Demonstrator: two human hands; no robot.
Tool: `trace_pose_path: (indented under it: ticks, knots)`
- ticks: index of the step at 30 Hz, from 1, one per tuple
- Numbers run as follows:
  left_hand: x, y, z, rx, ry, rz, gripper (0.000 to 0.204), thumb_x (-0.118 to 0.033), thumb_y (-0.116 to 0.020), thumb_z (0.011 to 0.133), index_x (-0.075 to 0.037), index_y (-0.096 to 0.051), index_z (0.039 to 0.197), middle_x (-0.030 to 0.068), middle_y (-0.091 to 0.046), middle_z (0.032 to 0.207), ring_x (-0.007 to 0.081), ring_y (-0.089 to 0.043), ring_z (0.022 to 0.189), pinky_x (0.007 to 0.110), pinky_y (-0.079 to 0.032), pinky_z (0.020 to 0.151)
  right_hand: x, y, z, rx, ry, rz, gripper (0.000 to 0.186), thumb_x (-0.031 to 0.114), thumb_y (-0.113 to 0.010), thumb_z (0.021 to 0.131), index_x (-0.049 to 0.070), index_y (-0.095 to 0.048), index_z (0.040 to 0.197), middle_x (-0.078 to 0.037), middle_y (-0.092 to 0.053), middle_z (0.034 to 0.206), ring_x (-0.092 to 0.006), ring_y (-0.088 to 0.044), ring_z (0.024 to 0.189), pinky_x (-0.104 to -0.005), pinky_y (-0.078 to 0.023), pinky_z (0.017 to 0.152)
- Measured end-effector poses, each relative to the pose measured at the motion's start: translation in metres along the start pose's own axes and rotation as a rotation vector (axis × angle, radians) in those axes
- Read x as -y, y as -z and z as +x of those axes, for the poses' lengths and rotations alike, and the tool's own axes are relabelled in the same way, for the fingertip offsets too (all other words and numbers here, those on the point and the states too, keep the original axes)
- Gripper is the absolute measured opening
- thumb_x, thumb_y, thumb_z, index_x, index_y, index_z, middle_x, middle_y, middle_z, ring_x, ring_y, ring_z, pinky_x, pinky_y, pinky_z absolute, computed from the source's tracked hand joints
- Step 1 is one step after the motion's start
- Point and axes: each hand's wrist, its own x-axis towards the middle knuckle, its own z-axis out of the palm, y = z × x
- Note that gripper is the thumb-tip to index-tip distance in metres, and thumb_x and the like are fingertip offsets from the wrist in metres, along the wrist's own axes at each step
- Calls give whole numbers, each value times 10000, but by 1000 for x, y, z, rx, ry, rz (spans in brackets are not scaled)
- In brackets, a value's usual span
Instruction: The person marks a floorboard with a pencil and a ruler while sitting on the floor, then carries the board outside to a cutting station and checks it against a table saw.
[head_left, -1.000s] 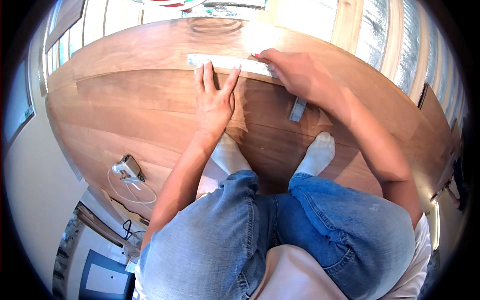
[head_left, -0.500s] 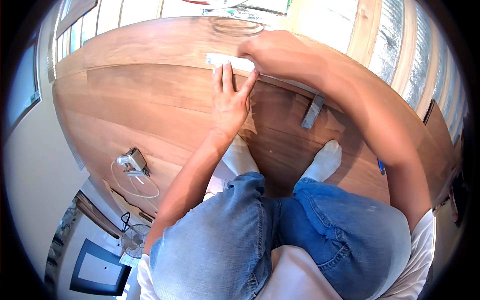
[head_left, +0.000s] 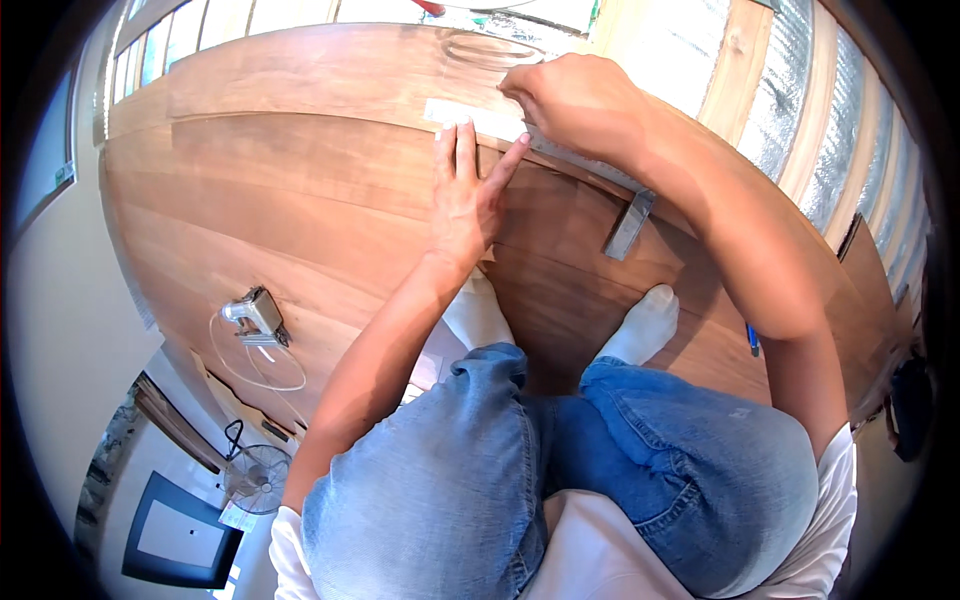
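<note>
A person in blue denim jeans point(head_left: 415, 460) and white socks point(head_left: 642, 328) crouches over a floor of reddish-brown wooden boards point(head_left: 270, 195), both bare hands stretched out toward its far edge. The left hand point(head_left: 466, 205) is spread, its fingertips pressing on a flat, silver metal L-shaped square point(head_left: 495, 123) without gripping it. The square lies on the boards ahead of the feet, its long arm running sideways beneath both hands and its short arm angling back toward the person; glare bleaches the left end, and the right hand point(head_left: 575, 105) hides part of the edge. That hand's fingers are curled in, but whether they grasp anything cannot be told, their tips being mostly turned from view. To the left rests a silver-grey power tool point(head_left: 258, 313) with a thin pale cord, its exact kind unclear. A slim blue object point(head_left: 752, 340), partly masked by the right forearm, is hard to identify. A red item point(head_left: 430, 8) is cut off at the top, and a wire-caged fan point(head_left: 258, 480) is partly hidden at lower left.
</note>
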Motion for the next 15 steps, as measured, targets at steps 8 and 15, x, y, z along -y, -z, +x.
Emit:
trace_pose_path:
  ticks: [8, 15]
  knots:
    - [-1, 9, 0, 11, 1, 2, 698, -6, -692, 830, -382, -609, 1411, 286, -426, 1492, 498, -392, 1386, 543, -417, 1145, 9, 7, -9, 129, -67, -138, 201, 151, -588, 870, 37, -719, 972, -186, -737, 880, -381, -717, 834, -475, -569, 724]
    - [-3, 3, 1, -6, -11, -32, 688, -12, -688, 831, -362, -606, 1418, 291, -418, 1501, 495, -387, 1394, 541, -395, 1165, 8, 2, -49, -172, -144, 187, 228, 168, -599, 910, 50, -716, 1066, -193, -721, 868, -398, -704, 833, -494, -551, 727]
